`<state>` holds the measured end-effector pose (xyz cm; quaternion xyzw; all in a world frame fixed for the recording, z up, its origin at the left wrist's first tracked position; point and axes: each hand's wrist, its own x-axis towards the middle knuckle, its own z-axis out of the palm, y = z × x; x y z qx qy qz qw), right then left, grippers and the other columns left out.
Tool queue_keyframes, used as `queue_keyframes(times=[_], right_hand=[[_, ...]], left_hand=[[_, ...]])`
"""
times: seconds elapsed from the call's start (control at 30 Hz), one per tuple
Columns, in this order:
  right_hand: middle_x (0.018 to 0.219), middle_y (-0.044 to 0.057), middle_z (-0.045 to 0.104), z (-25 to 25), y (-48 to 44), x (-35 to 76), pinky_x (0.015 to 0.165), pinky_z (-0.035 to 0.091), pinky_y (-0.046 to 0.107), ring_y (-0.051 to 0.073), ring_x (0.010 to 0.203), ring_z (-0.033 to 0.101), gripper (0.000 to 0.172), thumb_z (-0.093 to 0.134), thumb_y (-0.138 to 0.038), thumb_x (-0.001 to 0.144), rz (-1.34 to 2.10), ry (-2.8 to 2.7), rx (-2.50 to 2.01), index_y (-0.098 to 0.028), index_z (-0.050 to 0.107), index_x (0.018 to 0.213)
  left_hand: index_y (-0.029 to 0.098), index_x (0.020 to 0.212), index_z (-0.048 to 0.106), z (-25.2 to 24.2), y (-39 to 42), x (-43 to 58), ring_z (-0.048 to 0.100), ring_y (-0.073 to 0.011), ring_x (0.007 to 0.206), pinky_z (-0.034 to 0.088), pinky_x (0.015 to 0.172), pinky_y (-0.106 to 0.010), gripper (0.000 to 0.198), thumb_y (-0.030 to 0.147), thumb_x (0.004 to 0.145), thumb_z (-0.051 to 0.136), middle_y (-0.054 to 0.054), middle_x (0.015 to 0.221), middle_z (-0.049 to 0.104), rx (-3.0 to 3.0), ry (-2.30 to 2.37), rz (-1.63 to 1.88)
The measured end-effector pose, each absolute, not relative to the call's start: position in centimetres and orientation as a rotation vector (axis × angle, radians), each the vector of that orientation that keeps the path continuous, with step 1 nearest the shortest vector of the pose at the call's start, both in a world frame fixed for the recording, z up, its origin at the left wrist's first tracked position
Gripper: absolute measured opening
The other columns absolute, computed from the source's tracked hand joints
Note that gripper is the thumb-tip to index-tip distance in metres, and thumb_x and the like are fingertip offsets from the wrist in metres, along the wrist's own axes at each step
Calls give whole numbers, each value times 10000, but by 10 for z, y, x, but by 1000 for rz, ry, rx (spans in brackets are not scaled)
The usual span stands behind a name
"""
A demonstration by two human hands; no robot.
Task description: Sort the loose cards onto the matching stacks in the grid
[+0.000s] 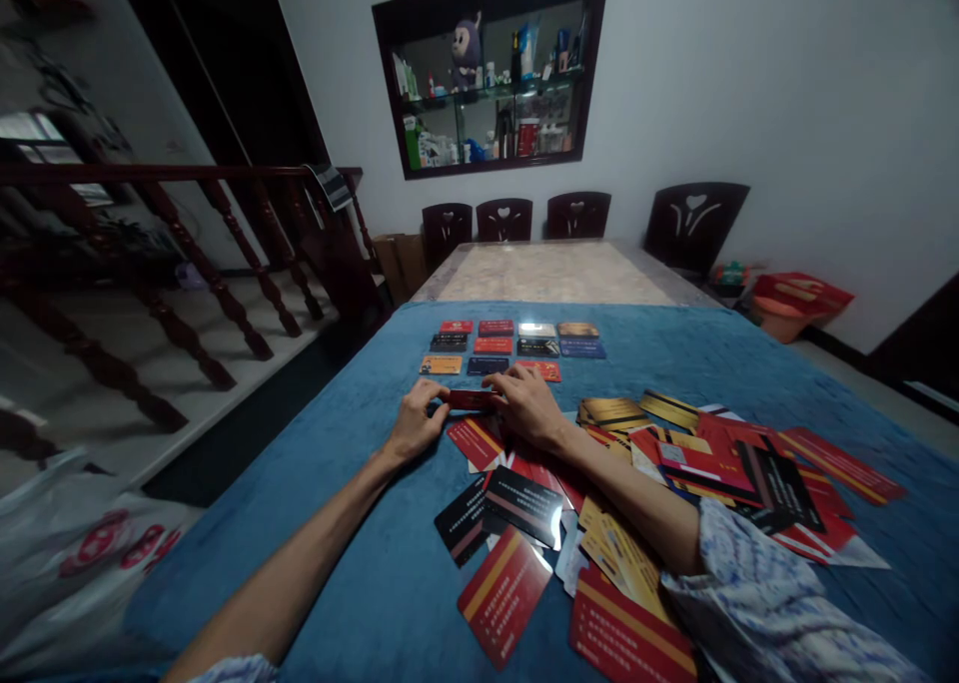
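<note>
Between my two hands is a small stack of dark red cards [471, 399], held on edge just above the blue cloth. The fingers of my left hand [417, 421] pinch its left end. My right hand [528, 403] grips the right end from above, its fingers bent over the cards. Beyond them lie small rows of cards, among them a yellow card [441, 365], a dark blue card [486, 365] and a red card [539, 370]. Below my hands spreads a loose pile with a black card [524, 503] and a red striped card [505, 598].
More mixed cards, including a red and magenta card [704, 468], are heaped to the right. The blue cloth [315, 523] covers the near part of the table. A plastic bag [75, 563] sits at the left, beside a wooden railing [172, 174]. Chairs [504, 221] stand behind the table.
</note>
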<state>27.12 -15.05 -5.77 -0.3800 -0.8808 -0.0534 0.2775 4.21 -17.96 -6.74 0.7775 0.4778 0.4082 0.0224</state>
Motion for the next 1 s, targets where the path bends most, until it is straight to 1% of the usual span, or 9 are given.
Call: queue_keyframes(times=[0.07,0.17,0.23,0.37,0.53,0.7,0.87,1.0], right_hand=[[1049,75,736,-56,-152,271,821,300,348,234,988,521,240,565,-194,924,-131,-2396,-1066,-215,640,1151],[1076,79,732,-53,-155,272,826,305,351,244,995,525,264,554,-189,919,-124,-2446,-1117,-217,629,1171],[1084,81,730,-51,-156,272,825,308,352,247,999,527,296,543,-184,918,-123,-2473,-1135,-221,616,1202],[1089,83,726,-49,-159,271,829,318,352,247,1007,532,329,529,-180,914,-127,-2505,-1160,-236,602,1231],[1152,81,711,-49,-161,270,827,336,351,254,1028,547,416,557,-189,895,-102,-2530,-1196,-246,549,1307],[1176,96,702,-50,-160,269,845,345,366,272,1058,549,461,559,-215,892,-67,-2550,-1233,-227,508,1351],[1236,108,671,-50,-159,267,866,349,388,283,1095,530,526,524,-198,896,-46,-2590,-1243,-209,448,1417],[1245,136,651,-50,-158,266,874,361,396,279,1119,515,504,493,-191,914,-71,-2589,-1249,-198,453,1416]], left_hand=[[177,901,624,-70,-178,41,617,-179,887,515,844,-324,142,90,797,582,-32,904,646,2415,1509,1228],[188,1045,615,-72,-178,40,611,-185,917,499,892,-355,258,93,805,602,-37,967,648,2451,1534,1183],[195,1103,608,-72,-179,41,604,-189,919,490,891,-360,308,85,816,596,-36,953,648,2486,1543,1149],[199,1079,624,-71,-180,43,593,-191,875,477,854,-349,284,70,835,559,-29,879,639,2532,1571,1075],[188,1051,620,-73,-179,43,581,-203,853,471,834,-358,249,80,842,540,-40,876,642,2530,1619,1028],[187,1135,587,-75,-178,43,576,-212,876,471,846,-372,300,104,854,526,-48,915,645,2531,1627,955],[188,1208,556,-75,-177,45,573,-218,927,470,869,-384,376,103,843,526,-64,1013,640,2526,1663,903],[183,1265,535,-76,-176,45,569,-228,977,462,896,-401,429,93,847,519,-81,1059,642,2528,1672,886]])
